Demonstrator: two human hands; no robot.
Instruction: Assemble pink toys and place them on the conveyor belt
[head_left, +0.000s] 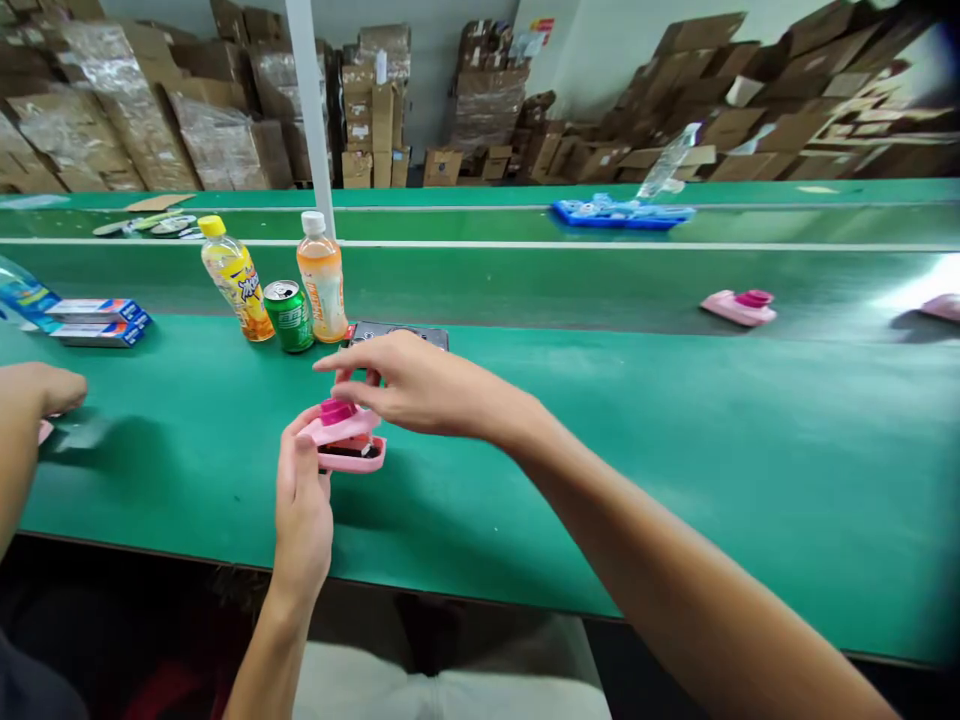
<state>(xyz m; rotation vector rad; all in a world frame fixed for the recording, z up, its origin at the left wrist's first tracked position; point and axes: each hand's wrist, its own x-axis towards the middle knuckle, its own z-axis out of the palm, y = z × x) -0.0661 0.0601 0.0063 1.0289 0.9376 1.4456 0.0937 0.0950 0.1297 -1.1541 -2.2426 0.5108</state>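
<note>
A pink plastic case (341, 428) with a magenta round knob on top sits raised above the table, its upper and lower halves parted. Dark parts show in the gap on the right side. My left hand (304, 495) grips the case from the left, thumb on the near side. Over the upper half hovers my right hand (405, 385), index finger stretched out and thumb apart from it, with nothing seen between them. Whether its lower fingers touch the case is unclear. A dark flat object (401, 333) lies partly hidden behind my right hand.
A yellow-capped bottle (238, 280), green can (289, 318) and orange drink bottle (321, 280) stand behind the left hand. Boxes (101, 322) lie left. Another person's hand (56, 388) works at far left. On the belt are pink pieces (739, 307) and a blue tray (622, 214).
</note>
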